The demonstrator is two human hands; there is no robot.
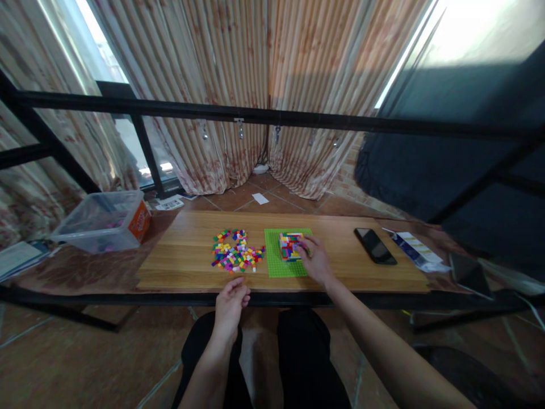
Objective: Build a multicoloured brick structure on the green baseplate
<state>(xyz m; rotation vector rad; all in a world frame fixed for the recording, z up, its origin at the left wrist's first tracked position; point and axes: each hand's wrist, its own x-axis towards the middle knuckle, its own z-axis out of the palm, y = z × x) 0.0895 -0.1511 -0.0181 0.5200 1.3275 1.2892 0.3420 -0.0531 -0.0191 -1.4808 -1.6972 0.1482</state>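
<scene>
A small block-shaped build of coloured toy bricks (286, 245) stands on a green studded baseplate (275, 268). My right hand (314, 258) is over the plate's right side, its bent fingertips at the right side of the build. Those fingers are closed, and any brick between them is too small or hidden to make out. At the table's front edge, below a spread of loose toy bricks (237, 253), my left hand (231, 299) is held with fingers curled together. What it holds, if anything, does not show.
A black phone (375, 246) lies right of the baseplate on the wooden board (187, 227). Papers (416, 250) lie past its right end. A clear plastic bin (102, 221) stands at the left. Behind the board runs a dark metal bar (264, 116) before curtains.
</scene>
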